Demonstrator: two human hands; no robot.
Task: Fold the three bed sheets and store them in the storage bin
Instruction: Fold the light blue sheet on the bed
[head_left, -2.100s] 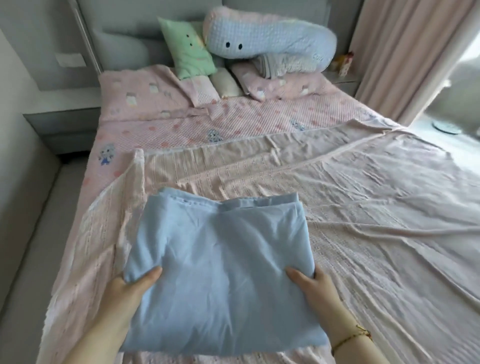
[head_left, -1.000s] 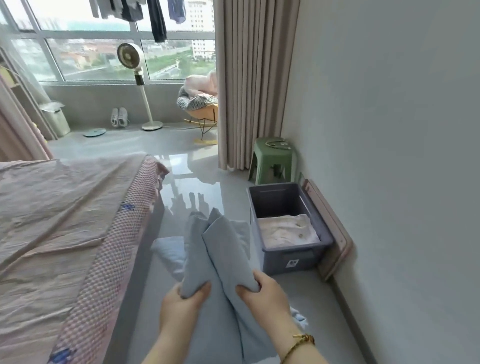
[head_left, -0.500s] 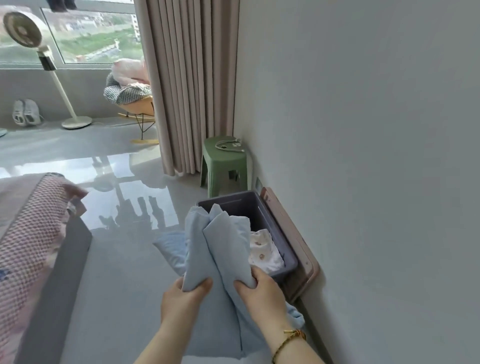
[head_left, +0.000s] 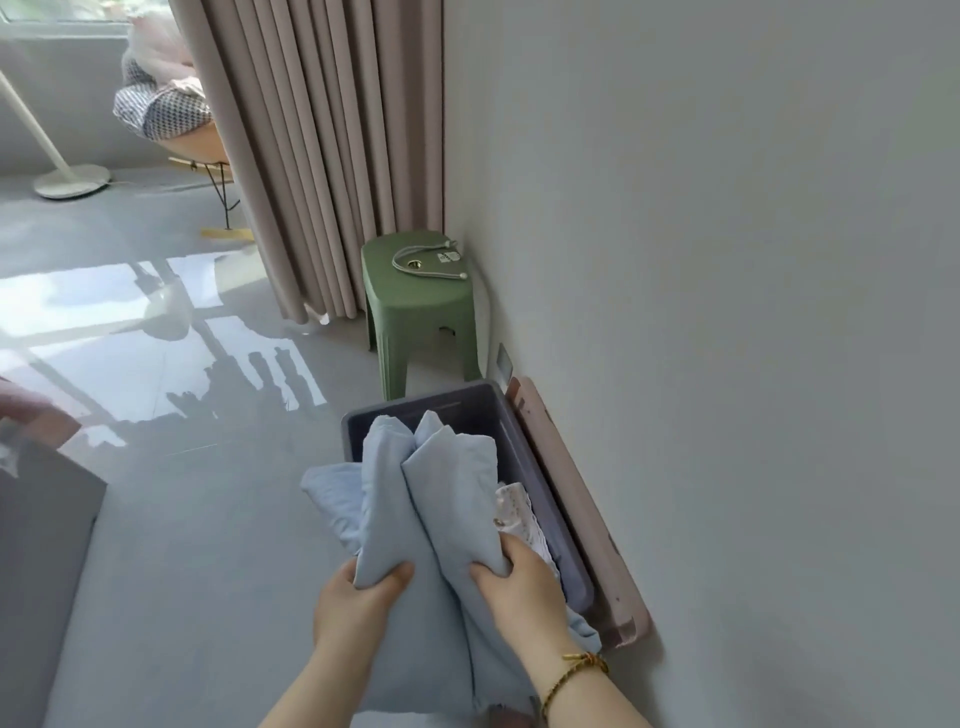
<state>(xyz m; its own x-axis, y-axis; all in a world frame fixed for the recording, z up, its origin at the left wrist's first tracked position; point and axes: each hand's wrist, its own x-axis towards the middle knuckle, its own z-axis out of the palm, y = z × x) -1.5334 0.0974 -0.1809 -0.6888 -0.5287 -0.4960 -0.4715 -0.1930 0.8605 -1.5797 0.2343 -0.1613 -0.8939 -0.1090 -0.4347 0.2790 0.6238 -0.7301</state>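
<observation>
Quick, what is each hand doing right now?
Left hand: grips the folded blue sheet.
Right hand: grips the same sheet, above the storage bin.

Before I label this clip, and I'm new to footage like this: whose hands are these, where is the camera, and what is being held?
There is no machine here. A person wears one wide-angle camera on the head, looking forward and down, so both bare hands come in from the bottom edge. The left hand and the right hand, with a cord bracelet at its wrist, each grip a bunch of a folded light blue sheet. The sheet is held over a grey storage bin on the floor by the wall. A white patterned cloth lies inside the bin. A pinkish panel, perhaps the lid, leans between bin and wall. A green stool stands beyond, beside the curtain.
</observation>
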